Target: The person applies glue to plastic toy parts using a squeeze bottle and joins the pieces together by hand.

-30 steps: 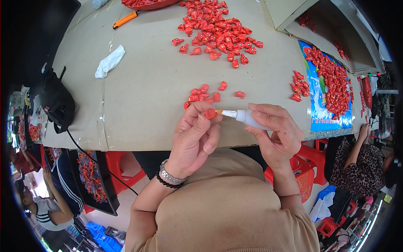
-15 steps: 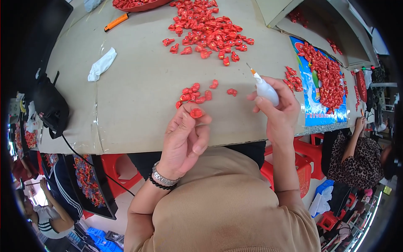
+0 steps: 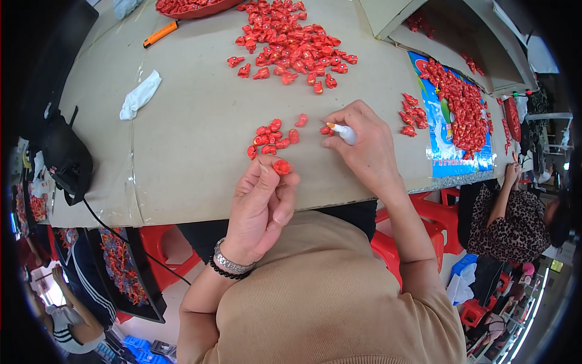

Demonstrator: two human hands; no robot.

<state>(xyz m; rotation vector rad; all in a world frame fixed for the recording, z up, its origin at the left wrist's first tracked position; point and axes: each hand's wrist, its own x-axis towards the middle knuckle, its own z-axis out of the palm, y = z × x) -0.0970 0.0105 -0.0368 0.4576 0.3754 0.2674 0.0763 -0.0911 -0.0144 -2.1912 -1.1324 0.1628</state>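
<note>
**Red piece (image 3: 281, 167) in left hand (image 3: 265, 197), white bottle (image 3: 347, 134) mostly hidden**

Its underside I can't see; it sits in a narrow thumb-and-fingertip pinch. Right hand (image 3: 364, 138) wraps the bottle; can't tell from here if it touches the loose piece (image 3: 325, 130) beside the nozzle (image 3: 330, 125). Red bowl (image 3: 203, 13) cut off up top.

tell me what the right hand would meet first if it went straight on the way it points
Probably the small red piece just ahead of the right hand; whether they touch is unclear.
</note>
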